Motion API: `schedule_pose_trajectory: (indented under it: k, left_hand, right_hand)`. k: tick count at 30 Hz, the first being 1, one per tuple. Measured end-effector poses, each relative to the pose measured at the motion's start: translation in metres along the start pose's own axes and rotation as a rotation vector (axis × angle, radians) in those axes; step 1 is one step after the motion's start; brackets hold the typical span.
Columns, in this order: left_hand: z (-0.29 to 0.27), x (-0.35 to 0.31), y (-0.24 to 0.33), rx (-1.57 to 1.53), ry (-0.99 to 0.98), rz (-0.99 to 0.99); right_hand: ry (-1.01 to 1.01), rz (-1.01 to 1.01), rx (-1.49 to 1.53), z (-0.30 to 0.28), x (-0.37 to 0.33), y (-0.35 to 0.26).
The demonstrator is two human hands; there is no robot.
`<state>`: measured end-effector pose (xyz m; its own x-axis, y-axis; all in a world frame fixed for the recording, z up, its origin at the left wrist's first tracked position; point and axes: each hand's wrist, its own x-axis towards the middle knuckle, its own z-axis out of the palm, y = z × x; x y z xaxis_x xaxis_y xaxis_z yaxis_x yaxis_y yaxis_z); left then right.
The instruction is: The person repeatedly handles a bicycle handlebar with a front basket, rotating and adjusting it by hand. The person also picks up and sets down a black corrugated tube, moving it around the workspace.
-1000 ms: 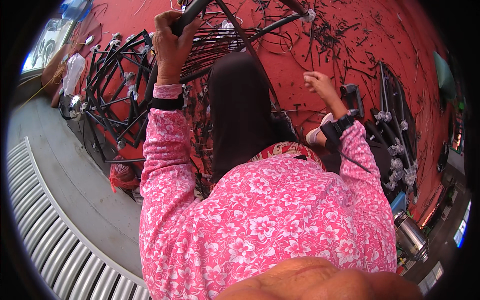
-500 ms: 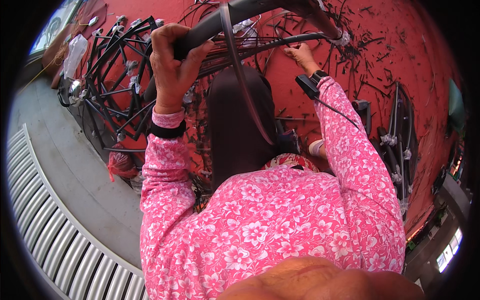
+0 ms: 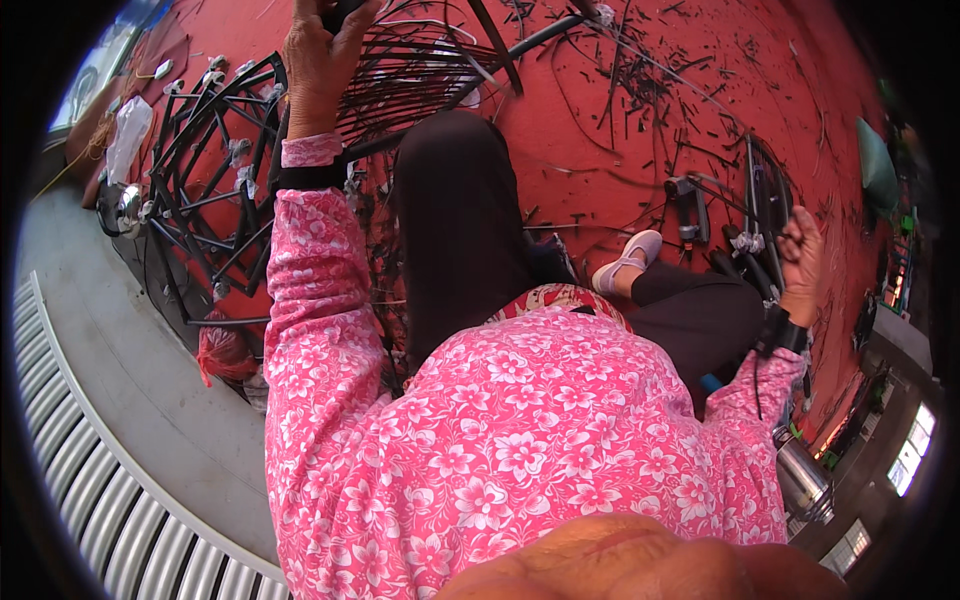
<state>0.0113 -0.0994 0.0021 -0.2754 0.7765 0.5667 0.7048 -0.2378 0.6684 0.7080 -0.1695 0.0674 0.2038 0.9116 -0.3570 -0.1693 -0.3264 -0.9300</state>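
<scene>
At the far left, black metal frames lie on the red floor. The left hand is raised ahead, fingers wrapped around a dark bar at the top edge; from there a bundle of thin black strips fans rightward and slightly down. The right hand is far off to the right, low, curled loosely; whether it pinches a strip I cannot tell. The left hand is plainly nearer the bundle.

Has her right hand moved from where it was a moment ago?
Yes. The right hand has swung away from the dark frame bars, out to the right and lower, beside the black tools on the red floor.
</scene>
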Motion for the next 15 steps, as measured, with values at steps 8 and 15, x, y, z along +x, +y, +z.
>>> schedule_pose_trajectory:
  k: [8, 15]
  left_hand:
    - [0.02, 0.002, -0.028, 0.029, -0.003, -0.051]
    - [0.022, 0.009, -0.043, 0.086, 0.063, -0.069]
  right_hand:
    - [1.369, -0.592, -1.357, -0.266, -0.011, -0.225]
    - [1.521, -0.445, -1.434, -0.371, -0.035, -0.286]
